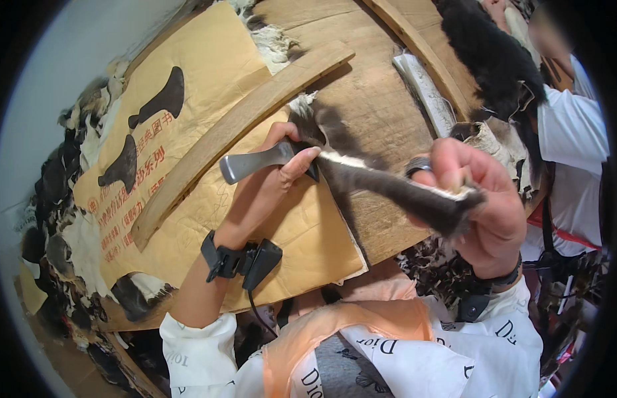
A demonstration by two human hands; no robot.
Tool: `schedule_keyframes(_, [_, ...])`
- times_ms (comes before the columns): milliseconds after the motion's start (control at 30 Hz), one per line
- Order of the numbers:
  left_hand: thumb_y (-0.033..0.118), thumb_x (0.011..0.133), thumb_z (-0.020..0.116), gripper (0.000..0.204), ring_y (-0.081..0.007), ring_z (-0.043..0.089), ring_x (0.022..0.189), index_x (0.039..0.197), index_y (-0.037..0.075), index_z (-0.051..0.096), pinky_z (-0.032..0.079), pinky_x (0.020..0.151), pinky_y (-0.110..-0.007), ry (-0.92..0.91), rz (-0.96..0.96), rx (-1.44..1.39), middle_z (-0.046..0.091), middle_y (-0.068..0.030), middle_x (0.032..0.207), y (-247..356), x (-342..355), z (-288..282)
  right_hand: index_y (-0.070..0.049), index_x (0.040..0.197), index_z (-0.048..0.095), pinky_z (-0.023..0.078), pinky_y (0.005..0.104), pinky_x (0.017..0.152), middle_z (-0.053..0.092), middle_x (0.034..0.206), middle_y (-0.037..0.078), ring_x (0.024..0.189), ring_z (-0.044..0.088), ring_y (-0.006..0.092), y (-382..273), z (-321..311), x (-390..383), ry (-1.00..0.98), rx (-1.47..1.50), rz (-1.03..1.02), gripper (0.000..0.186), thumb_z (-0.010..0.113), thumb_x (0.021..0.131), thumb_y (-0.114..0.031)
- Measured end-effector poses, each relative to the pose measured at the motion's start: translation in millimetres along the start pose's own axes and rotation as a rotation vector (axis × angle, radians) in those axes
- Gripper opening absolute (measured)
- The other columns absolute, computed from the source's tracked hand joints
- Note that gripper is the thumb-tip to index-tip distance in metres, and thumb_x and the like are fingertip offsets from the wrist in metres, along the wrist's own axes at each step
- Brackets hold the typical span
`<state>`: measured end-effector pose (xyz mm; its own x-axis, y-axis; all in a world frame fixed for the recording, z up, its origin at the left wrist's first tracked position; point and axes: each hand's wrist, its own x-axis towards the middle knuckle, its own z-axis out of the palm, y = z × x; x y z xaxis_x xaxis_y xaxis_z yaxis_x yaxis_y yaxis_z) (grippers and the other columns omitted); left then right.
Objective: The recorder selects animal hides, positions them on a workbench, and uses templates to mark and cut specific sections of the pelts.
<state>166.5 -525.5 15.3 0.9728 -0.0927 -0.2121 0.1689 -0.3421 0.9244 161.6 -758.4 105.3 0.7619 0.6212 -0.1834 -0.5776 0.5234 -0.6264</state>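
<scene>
My left hand (272,182) is closed around a grey metal tool (252,164) with a flared, blade-like end that points left. Its thumb and fingers also pinch one end of a dark brown fur strip (381,189) with a pale skin edge. The strip stretches across to my right hand (491,205), whose fingers are closed on its far end. A metal ring (418,166) sits on a right-hand finger. Part of the fur hangs beyond my left fingers, with a whitish tuft. The tool's other end shows as a dark tip below my left thumb.
A curved wooden strip (235,132) crosses the yellow paper (209,50) on the wooden board (381,93). Two dark flared pieces (163,99) lie at left. Fur scraps (63,192) heap along the left edge. Black fur (487,60) and a person in white (574,139) are at right.
</scene>
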Motion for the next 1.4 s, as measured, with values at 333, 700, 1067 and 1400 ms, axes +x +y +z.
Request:
schedule_keyframes(333, [0.031,0.086,0.055,0.025,-0.0092,0.048,0.065,0.093,0.011,0.042,0.04,0.045,-0.026,-0.062,0.013,-0.199,0.047,-0.0029,0.072,4,10,-8,0.0,0.103,0.041,0.036,0.0474,0.099,0.043,0.104,0.009,0.108,0.044,0.0262,-64,12,-161,0.097,-0.619,-0.726,0.034,0.062,0.076,-0.002])
schedule_keyframes(700, [0.018,0.079,0.061,0.017,-0.0313,0.059,0.065,0.086,0.004,0.053,0.046,0.053,-0.037,-0.151,0.607,0.242,0.057,-0.0133,0.071,15,-95,-12,-0.009,0.102,0.061,0.043,0.0335,0.079,0.057,0.105,0.01,0.093,0.053,0.0266,103,75,-12,0.121,-1.698,-0.735,0.041,0.076,0.064,-0.017])
schedule_keyframes(1067, [0.017,0.067,0.07,0.062,-0.0307,0.045,0.106,0.122,0.002,0.046,0.038,0.09,-0.039,0.542,0.26,1.025,0.052,-0.0155,0.114,-55,-125,-159,-0.003,0.087,0.06,0.041,0.0197,0.047,0.056,0.058,0.001,0.05,0.05,0.0043,74,53,63,0.174,-0.953,-0.558,0.013,0.059,0.083,-0.016])
schedule_keyframes(1400, [0.018,0.065,0.072,0.059,-0.0282,0.047,0.102,0.118,0.004,0.051,0.038,0.089,-0.037,0.283,0.256,0.705,0.056,-0.0111,0.109,-50,-123,-97,-0.002,0.097,0.056,0.049,0.0261,0.066,0.059,0.085,0.007,0.075,0.059,0.0147,88,4,108,0.218,-0.535,-0.038,0.021,0.057,0.077,-0.008])
